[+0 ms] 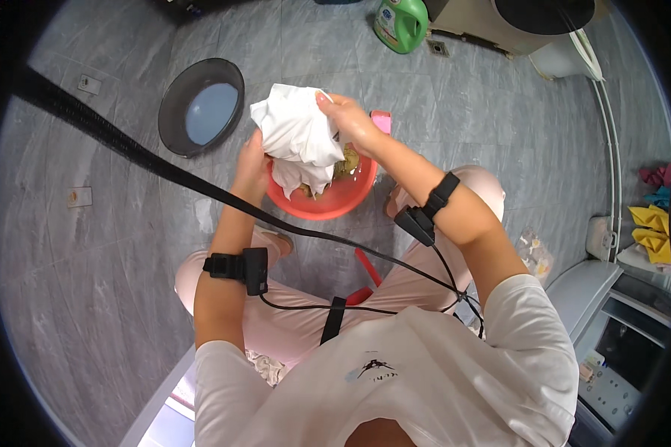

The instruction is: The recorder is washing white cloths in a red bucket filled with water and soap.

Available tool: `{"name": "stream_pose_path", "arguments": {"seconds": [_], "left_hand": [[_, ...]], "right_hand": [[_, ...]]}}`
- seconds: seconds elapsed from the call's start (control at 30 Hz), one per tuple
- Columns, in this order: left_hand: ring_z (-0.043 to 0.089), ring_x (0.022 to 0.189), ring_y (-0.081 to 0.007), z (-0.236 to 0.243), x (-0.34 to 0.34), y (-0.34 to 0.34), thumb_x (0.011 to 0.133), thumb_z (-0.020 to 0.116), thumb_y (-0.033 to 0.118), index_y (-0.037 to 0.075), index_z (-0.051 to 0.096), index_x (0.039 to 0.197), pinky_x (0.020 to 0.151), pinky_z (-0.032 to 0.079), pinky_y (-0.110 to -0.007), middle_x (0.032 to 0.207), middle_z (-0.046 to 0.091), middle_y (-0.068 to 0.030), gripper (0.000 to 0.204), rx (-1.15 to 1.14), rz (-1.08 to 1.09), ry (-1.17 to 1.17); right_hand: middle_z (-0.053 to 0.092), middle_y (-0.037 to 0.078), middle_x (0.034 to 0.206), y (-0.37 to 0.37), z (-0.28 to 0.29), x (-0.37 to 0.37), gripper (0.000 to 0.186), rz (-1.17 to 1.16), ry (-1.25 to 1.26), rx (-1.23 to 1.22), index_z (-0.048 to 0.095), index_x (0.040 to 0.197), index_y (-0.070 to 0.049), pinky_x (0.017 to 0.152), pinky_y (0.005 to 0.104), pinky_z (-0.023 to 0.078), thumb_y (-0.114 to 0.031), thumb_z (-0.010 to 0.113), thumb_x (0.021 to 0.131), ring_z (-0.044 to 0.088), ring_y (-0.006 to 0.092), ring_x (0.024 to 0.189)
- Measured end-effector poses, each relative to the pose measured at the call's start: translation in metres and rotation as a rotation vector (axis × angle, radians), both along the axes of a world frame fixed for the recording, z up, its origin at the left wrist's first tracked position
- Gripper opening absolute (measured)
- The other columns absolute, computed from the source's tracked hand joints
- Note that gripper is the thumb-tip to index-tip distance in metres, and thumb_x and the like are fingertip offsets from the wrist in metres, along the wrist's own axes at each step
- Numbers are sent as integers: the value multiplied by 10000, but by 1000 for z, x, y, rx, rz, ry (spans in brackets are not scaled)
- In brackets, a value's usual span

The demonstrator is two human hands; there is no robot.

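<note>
A wet-looking white cloth (297, 130), bunched up, is stretched between my two hands over a red basin (324, 211). My left hand (254, 160) grips its left side, with the fingers partly hidden behind the fabric. At its upper right edge, my right hand (348, 119) pinches the cloth between thumb and fingers. The lower folds hang down into the basin. An olive-brown piece of fabric (347, 161) lies in the basin, partly covered by the white cloth. Something pink (381, 121) shows at the basin's far right rim; I cannot make out its kind.
A dark basin (173, 112) holding bluish water stands on the tiled floor (127, 246) at the far left. A green detergent bottle (400, 26) is at the back. A black strap (164, 173) crosses the view, and cables run from my forearm bands. Folded cloths (651, 231) lie far right.
</note>
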State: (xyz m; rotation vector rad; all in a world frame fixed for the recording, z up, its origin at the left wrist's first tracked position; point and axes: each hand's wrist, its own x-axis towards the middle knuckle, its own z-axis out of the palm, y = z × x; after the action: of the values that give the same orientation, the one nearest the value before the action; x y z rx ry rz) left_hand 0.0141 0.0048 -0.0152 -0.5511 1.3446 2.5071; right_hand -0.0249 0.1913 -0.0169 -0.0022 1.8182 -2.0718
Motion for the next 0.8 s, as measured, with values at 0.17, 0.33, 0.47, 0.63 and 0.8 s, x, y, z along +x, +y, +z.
{"name": "stream_pose_path", "arguments": {"seconds": [0.17,0.33,0.47,0.63,0.8], "left_hand": [[563,1011,-178,21,3,-7,958,467,273,-64,512,1148,899,429,-321,1107,595,-126,389,-287,-19,107],[501,1142,-189,-6,-7,-25,957,460,377,-61,475,1230,974,355,-323,1236,542,-122,517,-219,-4,140],[532,1083,-192,-14,-10,-9,927,495,434,-56,450,1212,973,386,-346,1186,551,-144,569,231,-90,127],[520,1129,-215,-22,0,10,934,490,405,10,395,1294,969,406,-374,1233,532,-113,543,180,-256,-79],[515,1144,-222,-65,20,-3,939,505,335,75,393,1320,967,420,-394,1242,527,-78,474,184,-265,-151]], "right_hand": [[599,100,1164,14,21,1,388,-18,-149,-216,556,1165,9,945,315,388,-304,449,964,540,184,1077],[561,59,1227,17,21,0,397,-81,-179,-362,524,1225,-13,1020,337,322,-297,482,951,480,184,1158],[556,47,1232,11,26,3,383,-86,-257,-465,510,1243,-42,1012,339,340,-286,491,947,498,181,1140],[573,26,1180,-5,17,17,332,129,-331,-326,524,1209,-59,949,324,407,-266,489,952,540,156,1062],[594,40,1090,-7,-6,0,288,513,-378,169,588,1131,-50,836,291,467,-249,508,939,555,115,972]]}}
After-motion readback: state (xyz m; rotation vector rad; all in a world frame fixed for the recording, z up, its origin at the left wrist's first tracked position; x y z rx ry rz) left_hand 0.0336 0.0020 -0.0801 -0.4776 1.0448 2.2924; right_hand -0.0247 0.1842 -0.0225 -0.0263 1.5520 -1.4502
